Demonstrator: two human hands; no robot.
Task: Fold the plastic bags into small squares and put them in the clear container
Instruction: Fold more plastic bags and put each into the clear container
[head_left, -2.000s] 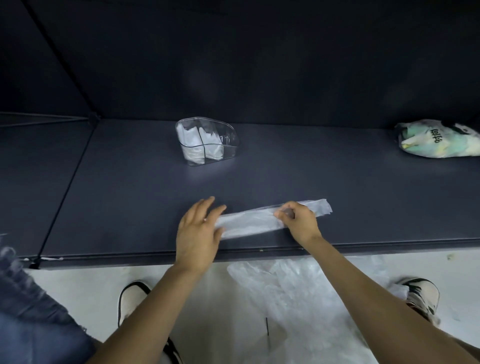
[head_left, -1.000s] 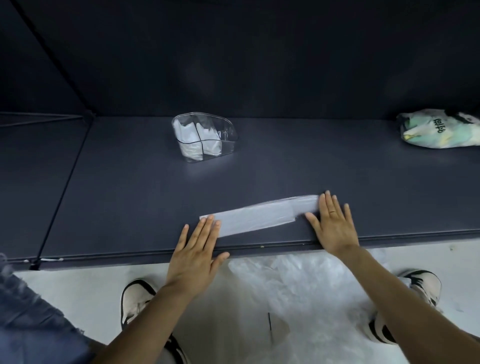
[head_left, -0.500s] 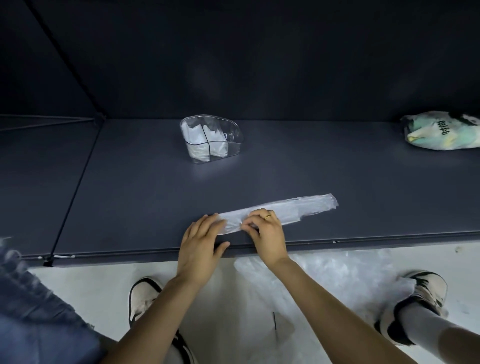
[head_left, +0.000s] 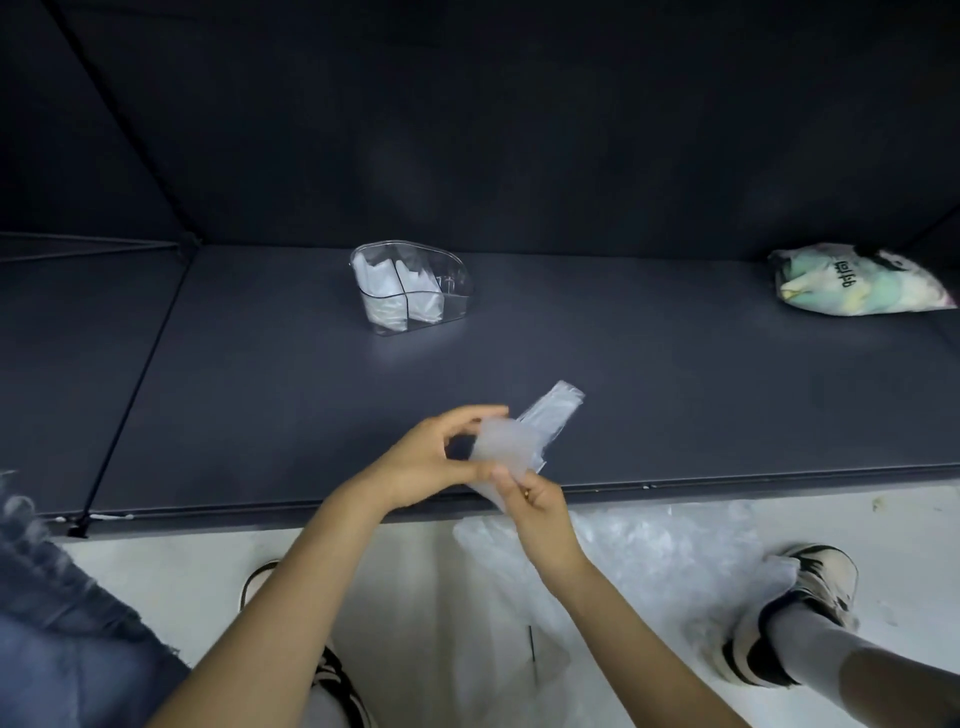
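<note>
Head view, sole camera.

Plastic bag, translucent, already narrowed to a strip: raised off the dark table near its front edge, near end doubled over between both hands, far tail pointing away toward the container. Lifted probably to turn the next fold in the air rather than flat on the surface.

Left hand: fingers curled, thumb and fingertips pinching the upper left edge of the folded part, apparently to keep the layers aligned.

Right hand: thumb and fingers closed on the lower corner of the same strip, ring on one finger; placed as if to steer the fold over.

Clear container: standing well behind the hands, divided into compartments, white folded bags upright in two of them; set within reach for the finished square.

Printed bag, stuffed, pastel: lying at far right of the table, well apart from the work.

Loose clear plastic: heaped on the pale floor below the table edge, between the shoes; likely the stock yet to be folded.

Stage, as judged: folding part done, square not yet formed.
</note>
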